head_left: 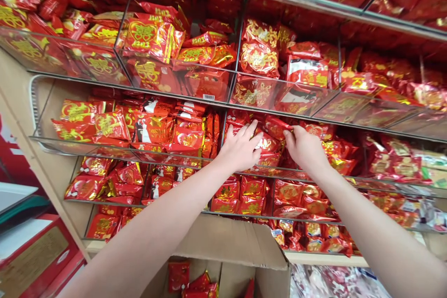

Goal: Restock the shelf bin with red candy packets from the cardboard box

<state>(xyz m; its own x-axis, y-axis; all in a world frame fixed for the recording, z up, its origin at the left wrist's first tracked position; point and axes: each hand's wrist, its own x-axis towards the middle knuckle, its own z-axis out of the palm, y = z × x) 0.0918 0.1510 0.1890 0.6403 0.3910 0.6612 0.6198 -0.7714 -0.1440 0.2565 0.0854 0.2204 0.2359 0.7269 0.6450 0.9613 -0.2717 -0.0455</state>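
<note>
My left hand (240,145) reaches into a middle shelf bin and lies with fingers spread on shiny red wrapped packets (268,143). To its right, my right hand (306,149) pinches the edge of a red packet (275,125) between thumb and fingers, at the back of the same bin. That packet is tilted, and part of it is hidden behind my fingers and under the shelf above. A low clear plastic front (272,167) runs along the bin below both hands.
An open cardboard box (233,240) with several red packets stands below, in front of the shelves. More red and gold packets (150,32) fill the bins above, separated by clear dividers. A red box (38,251) is at lower left, and pale bags (331,281) lie at lower right.
</note>
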